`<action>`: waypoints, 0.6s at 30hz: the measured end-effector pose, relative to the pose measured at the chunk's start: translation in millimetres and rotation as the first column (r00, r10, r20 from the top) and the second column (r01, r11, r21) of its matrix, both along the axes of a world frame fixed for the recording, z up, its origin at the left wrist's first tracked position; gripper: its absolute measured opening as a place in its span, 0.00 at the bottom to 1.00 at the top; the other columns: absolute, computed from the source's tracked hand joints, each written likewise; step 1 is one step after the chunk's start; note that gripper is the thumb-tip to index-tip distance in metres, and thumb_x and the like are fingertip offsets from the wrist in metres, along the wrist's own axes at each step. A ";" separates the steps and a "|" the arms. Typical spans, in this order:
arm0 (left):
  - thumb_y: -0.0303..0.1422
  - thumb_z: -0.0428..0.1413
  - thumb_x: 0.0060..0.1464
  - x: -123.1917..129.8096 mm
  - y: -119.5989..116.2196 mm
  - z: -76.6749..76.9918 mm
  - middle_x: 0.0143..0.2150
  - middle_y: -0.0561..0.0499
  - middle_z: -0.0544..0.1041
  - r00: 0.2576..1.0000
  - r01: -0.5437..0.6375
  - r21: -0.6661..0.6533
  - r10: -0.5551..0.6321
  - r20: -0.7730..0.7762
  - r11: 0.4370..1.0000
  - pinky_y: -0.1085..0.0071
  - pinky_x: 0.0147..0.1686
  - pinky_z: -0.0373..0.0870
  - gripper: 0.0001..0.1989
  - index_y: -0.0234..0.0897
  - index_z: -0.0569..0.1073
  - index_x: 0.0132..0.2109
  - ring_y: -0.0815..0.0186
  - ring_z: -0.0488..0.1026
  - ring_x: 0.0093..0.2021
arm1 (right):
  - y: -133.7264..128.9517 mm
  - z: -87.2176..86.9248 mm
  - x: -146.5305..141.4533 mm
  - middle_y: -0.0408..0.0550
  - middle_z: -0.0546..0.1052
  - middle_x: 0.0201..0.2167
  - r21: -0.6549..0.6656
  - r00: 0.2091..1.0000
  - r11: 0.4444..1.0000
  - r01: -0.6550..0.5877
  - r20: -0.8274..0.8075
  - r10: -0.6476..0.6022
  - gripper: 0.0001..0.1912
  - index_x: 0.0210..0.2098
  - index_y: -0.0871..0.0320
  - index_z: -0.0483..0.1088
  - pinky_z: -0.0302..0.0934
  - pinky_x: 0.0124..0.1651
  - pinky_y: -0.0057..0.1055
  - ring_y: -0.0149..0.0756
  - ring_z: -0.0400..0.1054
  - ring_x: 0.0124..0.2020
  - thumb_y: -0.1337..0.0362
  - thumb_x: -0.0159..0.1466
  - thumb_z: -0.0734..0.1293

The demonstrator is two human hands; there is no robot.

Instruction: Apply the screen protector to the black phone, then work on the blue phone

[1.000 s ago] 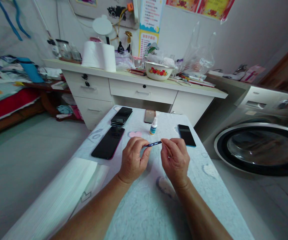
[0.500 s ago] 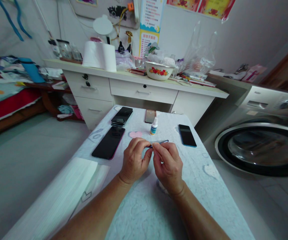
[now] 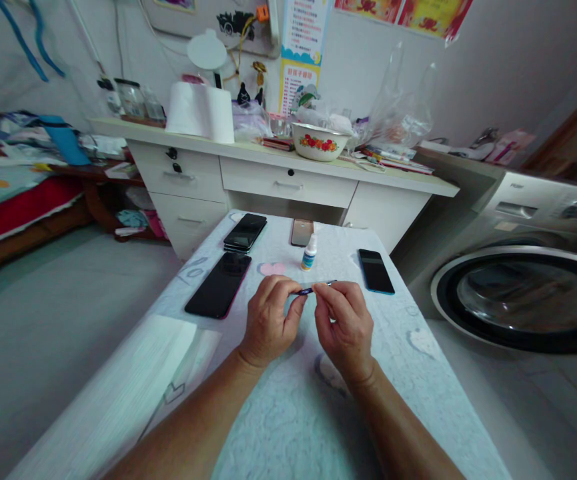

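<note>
A thin dark pen-like tool (image 3: pixel 306 291) is held level above the table. My left hand (image 3: pixel 271 320) pinches its left end between thumb and fingers. My right hand (image 3: pixel 347 328) has its fingertips closed on the tool's right part, a short gap from the left fingers. Just beyond the hands stands a small white bottle (image 3: pixel 309 253) with a blue and yellow label, upright. A large black phone (image 3: pixel 219 285) lies left of my left hand, and a smaller phone with a blue edge (image 3: pixel 376 271) lies to the right.
Stacked phones (image 3: pixel 245 232) lie at the table's far left corner, and another phone (image 3: pixel 302 232) at its far edge. A patterned cloth covers the table (image 3: pixel 288 427). Beyond stands a white desk (image 3: pixel 288 185) with a floral bowl (image 3: pixel 318 143); a washing machine (image 3: pixel 528 213) is at the right.
My right hand has moved slightly to the right along the dark tool, widening the gap between the two hands. My left hand has stayed in place.
</note>
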State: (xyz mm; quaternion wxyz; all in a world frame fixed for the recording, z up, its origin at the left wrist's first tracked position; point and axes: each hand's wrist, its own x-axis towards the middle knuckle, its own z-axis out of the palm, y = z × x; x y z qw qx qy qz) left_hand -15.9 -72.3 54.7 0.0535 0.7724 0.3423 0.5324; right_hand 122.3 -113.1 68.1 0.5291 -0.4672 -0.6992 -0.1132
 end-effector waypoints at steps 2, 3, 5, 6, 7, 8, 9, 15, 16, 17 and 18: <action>0.29 0.52 0.57 -0.5 0.4 0.6 0.36 0.49 0.71 1.000 -0.005 0.002 0.005 0.007 1.000 0.68 0.40 0.68 0.02 0.37 0.67 0.39 0.65 0.69 0.40 | 1.9 0.7 3.1 0.48 0.69 0.35 0.005 1.000 1.000 0.028 -0.008 -0.028 0.16 0.46 0.55 0.71 0.67 0.37 0.31 0.33 0.67 0.36 0.75 0.61 0.62; 0.29 0.52 0.57 -0.7 0.6 0.7 0.36 0.49 0.71 1.000 -0.007 0.002 0.007 0.009 1.000 0.68 0.40 0.68 0.02 0.37 0.67 0.39 0.65 0.69 0.40 | 2.7 1.1 4.5 0.48 0.69 0.35 0.009 0.999 0.999 0.043 -0.009 -0.043 0.15 0.46 0.55 0.71 0.67 0.36 0.31 0.33 0.67 0.35 0.75 0.61 0.62; 0.29 0.52 0.57 -1.0 0.8 0.5 0.36 0.49 0.71 1.000 -0.010 -0.003 0.010 0.011 1.000 0.68 0.40 0.68 0.03 0.37 0.67 0.39 0.65 0.69 0.40 | 4.0 1.9 6.5 0.47 0.68 0.34 0.020 0.997 0.997 0.074 -0.011 -0.073 0.15 0.45 0.56 0.71 0.66 0.36 0.30 0.32 0.67 0.34 0.75 0.61 0.62; 0.30 0.52 0.57 -1.1 0.9 0.3 0.36 0.49 0.71 1.000 -0.013 -0.005 0.013 0.011 1.000 0.68 0.40 0.68 0.03 0.37 0.67 0.39 0.65 0.69 0.40 | 4.4 2.3 7.1 0.47 0.68 0.34 0.027 0.996 0.996 0.086 -0.013 -0.085 0.14 0.44 0.56 0.71 0.66 0.36 0.30 0.32 0.67 0.34 0.74 0.62 0.62; 0.30 0.52 0.57 -1.2 1.0 -0.1 0.36 0.49 0.71 1.000 -0.015 -0.004 0.015 0.009 1.000 0.68 0.41 0.68 0.03 0.37 0.67 0.39 0.65 0.69 0.40 | 4.7 2.7 7.5 0.47 0.68 0.34 0.032 0.995 0.995 0.094 -0.015 -0.094 0.13 0.44 0.56 0.71 0.66 0.35 0.30 0.32 0.66 0.33 0.74 0.62 0.63; 0.30 0.52 0.57 -1.2 1.0 -0.4 0.36 0.49 0.71 1.000 -0.017 -0.002 0.017 0.007 1.000 0.68 0.41 0.68 0.03 0.37 0.67 0.39 0.65 0.69 0.40 | 4.8 3.0 7.8 0.47 0.68 0.33 0.035 0.995 0.994 0.100 -0.016 -0.099 0.13 0.44 0.56 0.71 0.66 0.35 0.30 0.32 0.66 0.33 0.74 0.62 0.63; 0.30 0.52 0.57 -1.2 1.1 -0.7 0.36 0.49 0.71 1.000 -0.016 0.002 0.016 0.004 1.000 0.68 0.41 0.68 0.03 0.37 0.67 0.39 0.65 0.69 0.40 | 4.8 3.2 7.9 0.47 0.68 0.33 0.036 0.994 0.994 0.104 -0.016 -0.103 0.13 0.43 0.57 0.71 0.66 0.35 0.30 0.32 0.66 0.33 0.74 0.62 0.63; 0.29 0.53 0.56 -2.0 1.7 -0.9 0.36 0.49 0.71 0.999 -0.014 0.027 0.015 -0.040 1.000 0.67 0.41 0.68 0.03 0.37 0.67 0.39 0.64 0.69 0.40 | 5.3 1.9 6.0 0.47 0.68 0.34 0.030 0.995 0.994 0.101 -0.016 -0.100 0.13 0.44 0.56 0.71 0.66 0.36 0.30 0.32 0.66 0.34 0.74 0.62 0.62; 0.29 0.53 0.56 -2.1 1.9 -0.8 0.36 0.48 0.71 0.999 -0.015 0.030 0.017 -0.046 0.999 0.67 0.40 0.68 0.03 0.37 0.67 0.39 0.64 0.69 0.40 | 5.3 1.5 5.3 0.47 0.68 0.34 0.031 0.996 0.995 0.094 -0.016 -0.093 0.14 0.44 0.57 0.71 0.66 0.37 0.30 0.32 0.66 0.34 0.75 0.62 0.62; 0.29 0.53 0.56 -2.1 2.0 -0.9 0.36 0.48 0.71 0.999 -0.016 0.034 0.017 -0.051 0.999 0.67 0.40 0.68 0.04 0.37 0.67 0.39 0.64 0.69 0.40 | 5.3 1.0 4.5 0.47 0.68 0.34 0.030 0.996 0.996 0.085 -0.016 -0.085 0.14 0.45 0.57 0.71 0.66 0.37 0.30 0.32 0.66 0.35 0.75 0.62 0.62; 0.29 0.53 0.56 -2.1 2.2 -0.9 0.36 0.48 0.71 0.998 -0.014 0.038 0.016 -0.055 0.999 0.67 0.40 0.68 0.04 0.37 0.67 0.40 0.64 0.69 0.39 | 5.1 0.6 3.5 0.47 0.68 0.34 0.027 0.997 0.997 0.075 -0.015 -0.075 0.14 0.45 0.57 0.70 0.66 0.37 0.30 0.32 0.66 0.35 0.75 0.61 0.62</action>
